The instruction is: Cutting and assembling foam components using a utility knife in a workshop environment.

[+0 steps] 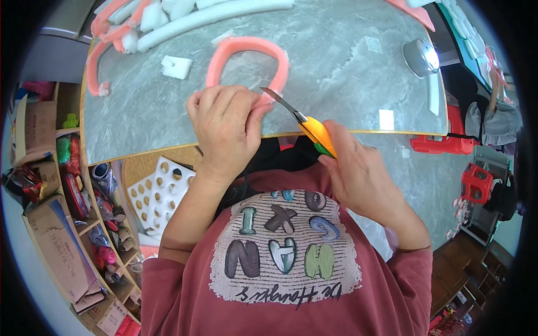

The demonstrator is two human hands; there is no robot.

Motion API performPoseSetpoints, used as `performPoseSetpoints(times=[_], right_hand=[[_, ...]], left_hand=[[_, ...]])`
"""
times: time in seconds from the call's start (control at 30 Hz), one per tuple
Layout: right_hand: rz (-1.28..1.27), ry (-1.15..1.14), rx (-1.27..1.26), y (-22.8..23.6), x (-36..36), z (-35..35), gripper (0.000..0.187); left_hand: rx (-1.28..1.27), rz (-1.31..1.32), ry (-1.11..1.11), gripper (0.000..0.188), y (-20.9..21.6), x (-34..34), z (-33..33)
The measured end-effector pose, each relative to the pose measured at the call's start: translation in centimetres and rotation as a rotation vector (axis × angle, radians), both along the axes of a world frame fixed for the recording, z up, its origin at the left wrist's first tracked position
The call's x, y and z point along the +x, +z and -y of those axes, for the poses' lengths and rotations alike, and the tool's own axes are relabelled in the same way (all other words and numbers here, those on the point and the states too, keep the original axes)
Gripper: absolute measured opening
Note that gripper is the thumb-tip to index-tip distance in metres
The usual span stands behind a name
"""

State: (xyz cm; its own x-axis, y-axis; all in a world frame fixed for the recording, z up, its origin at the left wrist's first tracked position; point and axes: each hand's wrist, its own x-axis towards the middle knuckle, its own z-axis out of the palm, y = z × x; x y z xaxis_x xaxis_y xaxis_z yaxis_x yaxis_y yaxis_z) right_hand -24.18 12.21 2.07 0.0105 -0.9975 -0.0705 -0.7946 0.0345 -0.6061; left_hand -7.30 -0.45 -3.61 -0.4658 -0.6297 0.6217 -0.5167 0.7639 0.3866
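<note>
My left hand [227, 120] is closed around one side of a pink foam strip [283, 61], which bends into a loop on the grey marbled table [336, 61] near its front edge. In my right hand [364, 173] is a yellow utility knife [316, 134] with a green part near the grip. Its blade is out and points up and left, with the tip over the foam beside my left fingers. Whether the blade touches the foam I cannot tell. My left fingers hide part of the loop.
Pink and white foam strips [218, 19] pile up at the far left, with a small white foam block [177, 67] nearer. A shiny round tin [420, 57] stands at the right. Perforated white sheets [165, 190] lie below the table edge, beside crowded shelves [84, 227]. A red stool [476, 183] is at right.
</note>
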Motion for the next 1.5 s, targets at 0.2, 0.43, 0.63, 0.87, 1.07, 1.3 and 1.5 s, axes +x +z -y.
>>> performPoseSetpoints(times=[0.2,0.43,0.63,0.87,1.07,1.3,1.5], right_hand=[[-0.096,0.014,-0.003,0.2,0.2,0.1,0.035],[-0.172,-0.004,0.133,0.8,0.4,0.3,0.042],[-0.219,0.001,0.129,0.6,0.5,0.7,0.045],[-0.205,0.058,0.157,1.0,-0.1,1.5,0.046],[-0.184,0.096,0.169,1.1,-0.4,2.3,0.045],[-0.158,0.117,0.164,1.0,-0.3,3.5,0.041],[-0.144,0.138,0.163,0.9,-0.4,4.0,0.041]], left_hand=[[0.005,0.011,0.005,0.013,0.1,0.0,0.0],[-0.006,0.007,-0.004,0.014,0.0,-0.1,0.0],[-0.018,-0.004,-0.008,0.014,0.0,-0.3,0.1],[-0.018,-0.009,-0.022,0.014,0.0,-0.3,0.2],[-0.048,0.027,-0.022,0.013,-0.1,-0.1,0.3],[-0.057,0.035,-0.038,0.014,0.0,-0.2,0.5],[-0.010,-0.009,-0.036,0.013,0.1,-0.4,0.5]])
